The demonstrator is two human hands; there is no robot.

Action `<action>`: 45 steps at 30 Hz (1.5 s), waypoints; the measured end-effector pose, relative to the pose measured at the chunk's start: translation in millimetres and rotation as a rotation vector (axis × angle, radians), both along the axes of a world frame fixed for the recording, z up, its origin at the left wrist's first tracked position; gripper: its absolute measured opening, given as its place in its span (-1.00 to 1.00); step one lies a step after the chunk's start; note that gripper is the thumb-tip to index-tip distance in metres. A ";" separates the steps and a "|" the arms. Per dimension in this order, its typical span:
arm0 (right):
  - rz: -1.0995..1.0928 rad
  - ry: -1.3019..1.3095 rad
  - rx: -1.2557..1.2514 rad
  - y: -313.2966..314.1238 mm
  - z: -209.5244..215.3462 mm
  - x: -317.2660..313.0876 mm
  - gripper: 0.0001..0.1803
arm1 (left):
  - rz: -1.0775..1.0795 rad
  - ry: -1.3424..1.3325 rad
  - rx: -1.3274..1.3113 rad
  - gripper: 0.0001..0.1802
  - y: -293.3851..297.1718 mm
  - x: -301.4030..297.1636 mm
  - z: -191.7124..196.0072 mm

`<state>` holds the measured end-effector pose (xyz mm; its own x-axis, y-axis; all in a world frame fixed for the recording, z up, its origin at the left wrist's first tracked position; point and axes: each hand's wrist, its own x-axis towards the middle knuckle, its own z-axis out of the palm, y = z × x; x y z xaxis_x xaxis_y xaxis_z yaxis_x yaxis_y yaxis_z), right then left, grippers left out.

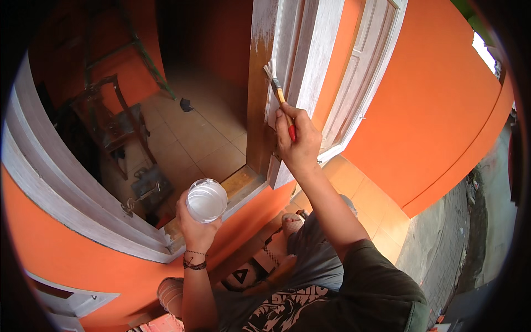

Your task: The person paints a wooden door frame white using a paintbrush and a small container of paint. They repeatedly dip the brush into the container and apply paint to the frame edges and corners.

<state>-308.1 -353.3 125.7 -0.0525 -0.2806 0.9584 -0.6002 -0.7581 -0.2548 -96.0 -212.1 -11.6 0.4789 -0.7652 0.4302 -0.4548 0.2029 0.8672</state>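
Observation:
My right hand (298,135) is closed round the handle of a paintbrush (280,95), which has a yellowish wooden handle with a red end. Its white-coated bristles touch the wooden window frame (259,77), at the border between bare brown wood and whitish paint. Lower and to the left, my left hand (194,229) grips a clear round cup (206,200) with white paint in it, held upright near the sill. A dark bracelet circles my left wrist. Part of the left hand's fingers is hidden behind the cup.
Through the opening are a wooden chair (113,124), a green ladder (144,55) and a tiled floor (215,152). A whitish frame side (66,193) curves along the left. On the right stand an open white shutter (359,72) and an orange wall (420,99). A metal latch (145,193) juts near the left frame.

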 end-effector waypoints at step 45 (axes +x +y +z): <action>-0.041 0.126 0.318 26.5 -81.8 -8.9 -0.86 | -0.017 0.027 0.027 -0.02 3.4 -5.8 8.6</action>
<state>-317.0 -326.9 43.9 0.0438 -0.5668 0.8227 -0.6703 -0.6273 -0.3965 -101.8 -208.7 -3.0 0.4771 -0.7843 0.3964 -0.4281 0.1865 0.8843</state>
